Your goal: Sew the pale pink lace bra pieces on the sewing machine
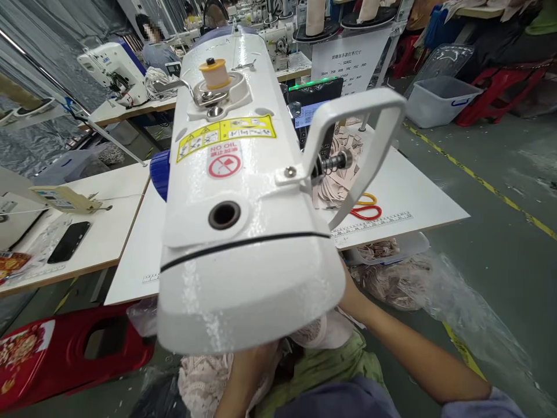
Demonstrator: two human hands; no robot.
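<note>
A white sewing machine head (243, 232) fills the middle of the view, seen from right above, with a yellow bobbin (214, 72) on top and a "NO OIL" sticker (224, 162). Both my hands are hidden under its near end. Only my left forearm (246, 377) and my right forearm (413, 354) show, reaching in beneath the machine. Pale pink lace fabric (202, 386) lies by my left forearm and a pink piece (324, 331) shows just under the machine's edge. What the hands hold cannot be seen.
On the white table (418, 191) lie red and yellow-handled scissors (369, 208) and a heap of pink pieces (346, 154). A plastic bag of pink fabric (404, 278) hangs at its front. A red stool (65, 354), a phone (68, 241), a grey bin (437, 98) and a seated person (154, 49) are around.
</note>
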